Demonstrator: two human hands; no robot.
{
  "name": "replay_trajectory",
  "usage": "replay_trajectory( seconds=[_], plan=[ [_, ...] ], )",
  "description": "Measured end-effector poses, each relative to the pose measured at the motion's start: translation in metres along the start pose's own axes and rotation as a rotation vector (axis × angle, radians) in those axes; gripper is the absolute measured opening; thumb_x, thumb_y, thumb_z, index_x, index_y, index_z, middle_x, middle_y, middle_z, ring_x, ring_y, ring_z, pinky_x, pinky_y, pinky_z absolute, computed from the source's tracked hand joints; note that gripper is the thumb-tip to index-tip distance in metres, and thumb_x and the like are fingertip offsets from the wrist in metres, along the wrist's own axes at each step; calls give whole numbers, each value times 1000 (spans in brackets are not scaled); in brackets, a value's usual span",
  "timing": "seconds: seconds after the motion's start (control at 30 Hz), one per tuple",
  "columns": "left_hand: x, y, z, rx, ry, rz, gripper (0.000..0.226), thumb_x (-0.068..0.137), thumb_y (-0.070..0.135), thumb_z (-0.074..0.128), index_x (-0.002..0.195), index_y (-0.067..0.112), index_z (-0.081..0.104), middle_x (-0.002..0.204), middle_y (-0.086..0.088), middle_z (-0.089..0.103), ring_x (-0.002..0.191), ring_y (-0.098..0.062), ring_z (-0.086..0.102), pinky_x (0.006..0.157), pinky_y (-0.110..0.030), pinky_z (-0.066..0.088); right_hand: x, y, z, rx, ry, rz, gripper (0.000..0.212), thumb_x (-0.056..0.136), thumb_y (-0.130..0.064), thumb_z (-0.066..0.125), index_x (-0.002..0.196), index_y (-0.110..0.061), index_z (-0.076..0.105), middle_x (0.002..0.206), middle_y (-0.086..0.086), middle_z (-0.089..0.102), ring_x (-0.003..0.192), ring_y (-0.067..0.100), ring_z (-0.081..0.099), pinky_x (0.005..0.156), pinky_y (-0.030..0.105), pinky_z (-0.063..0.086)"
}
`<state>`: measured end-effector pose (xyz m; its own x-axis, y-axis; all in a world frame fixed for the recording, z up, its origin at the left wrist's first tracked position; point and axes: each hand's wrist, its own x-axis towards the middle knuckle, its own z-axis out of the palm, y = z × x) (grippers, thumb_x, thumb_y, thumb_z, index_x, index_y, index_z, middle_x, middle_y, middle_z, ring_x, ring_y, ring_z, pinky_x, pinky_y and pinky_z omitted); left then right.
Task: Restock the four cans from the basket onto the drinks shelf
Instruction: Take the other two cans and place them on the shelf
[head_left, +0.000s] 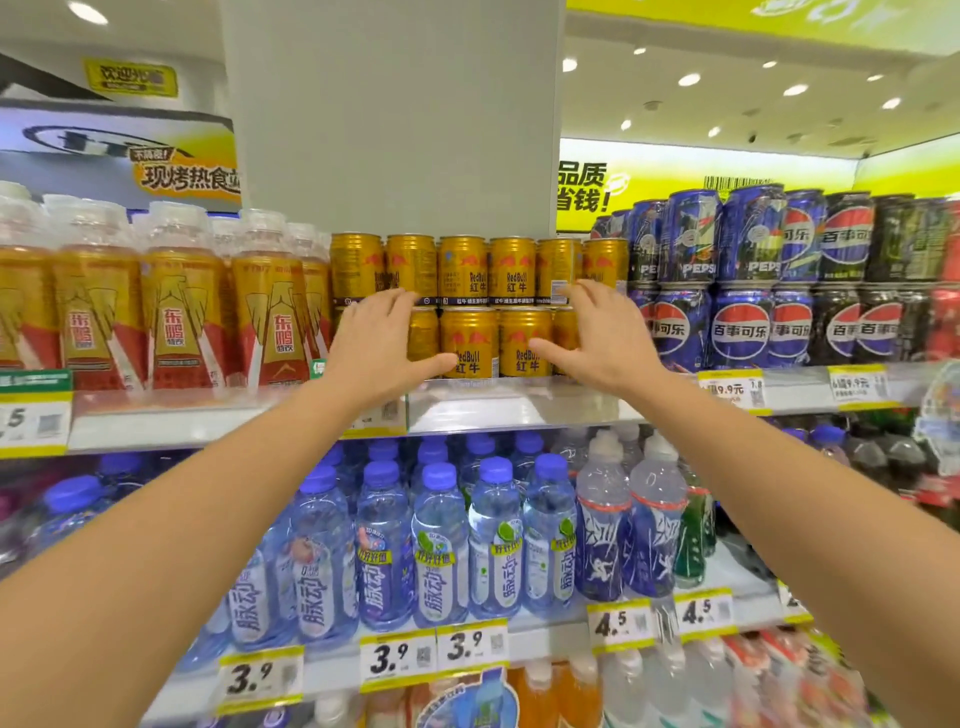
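- The gold cans (470, 340) stand upright on the drinks shelf (519, 410), stacked in two tiers with their long axes vertical. They lie straight ahead of the person, at about hand height.
- The left hand (376, 345) and right hand (602, 338) flank the block, one at each end, with the two front lower cans between the thumbs.
- Both hands are open with fingers spread and grip nothing. The left thumb looks to touch the front can, and the right thumb is just beside its neighbour.
- Neither hand is clearly nearer. My guess is that a squeeze inward would square the rows.
- The basket is out of view.
- Pepsi cans (737, 327) crowd the right side and bottles (270, 317) the left.
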<state>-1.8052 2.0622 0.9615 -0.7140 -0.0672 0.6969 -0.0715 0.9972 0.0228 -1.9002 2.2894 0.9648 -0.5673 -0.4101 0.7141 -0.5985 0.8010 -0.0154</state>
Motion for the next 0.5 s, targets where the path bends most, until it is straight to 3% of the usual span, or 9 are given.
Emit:
replay_trajectory(
  seconds=[0.13, 0.3, 0.5],
  plan=[
    [-54, 20, -4, 112, -183, 136, 97, 77, 69, 49, 149, 11, 17, 158, -9, 18, 146, -27, 18, 118, -47, 13, -35, -57, -8, -139, -174, -203, 83, 81, -69, 43, 146, -20, 28, 156, 8, 24, 144, 26, 21, 118, 49, 9],
    [-122, 23, -19, 181, -369, 81, 107, 71, 72, 53, 150, 12, 12, 159, -9, 14, 147, -26, 13, 118, -51, 9, -88, -110, -12, -202, -411, -276, 95, 75, -71, 51, 149, -21, 19, 158, 8, 17, 145, 26, 17, 116, 53, 4],
    [-206, 20, -51, 201, -499, -63, 107, 74, 67, 56, 151, 13, 5, 161, -4, 6, 148, -24, 7, 117, -53, 2, -165, -129, -32, -163, -530, -260, 100, 73, -68, 58, 151, -22, 13, 160, 8, 10, 147, 26, 13, 117, 53, 2]
  ],
)
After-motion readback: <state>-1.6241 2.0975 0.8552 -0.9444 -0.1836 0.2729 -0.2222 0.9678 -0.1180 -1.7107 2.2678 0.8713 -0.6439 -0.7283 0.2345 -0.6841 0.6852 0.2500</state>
